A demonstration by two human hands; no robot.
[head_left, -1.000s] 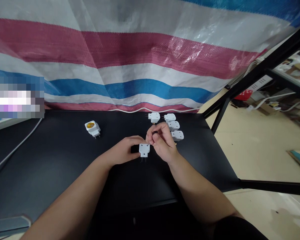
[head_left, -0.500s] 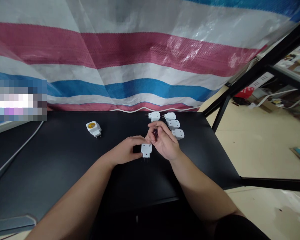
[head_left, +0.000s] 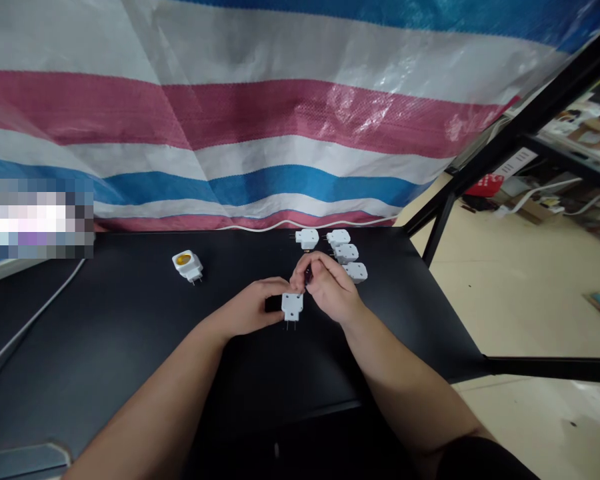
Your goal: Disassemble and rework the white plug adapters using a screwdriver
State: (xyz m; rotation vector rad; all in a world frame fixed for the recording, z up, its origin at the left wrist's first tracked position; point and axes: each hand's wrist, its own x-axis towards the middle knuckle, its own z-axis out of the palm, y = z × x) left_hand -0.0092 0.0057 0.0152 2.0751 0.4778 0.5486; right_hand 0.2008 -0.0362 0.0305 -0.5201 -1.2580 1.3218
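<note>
A white two-pin plug piece is gripped by my left hand, its metal pins pointing toward me and its holed face up. My right hand is closed just above and to the right of that piece, its fingers curled around a small dark object whose shape I cannot make out. Beyond my right hand lie several similar white plug pieces, among them one at the back and one partly behind the fingers. At the left rests a white plug unit with a yellow round face.
The black table carries a white cable at its left side. A striped sheet hangs along the back edge. Black metal frame bars stand at the right. A pixelated patch covers the far left.
The camera view has tilted slightly, so the table items appear a little lower. My right fingers have curled in more closely around the dark object above the plug piece.
</note>
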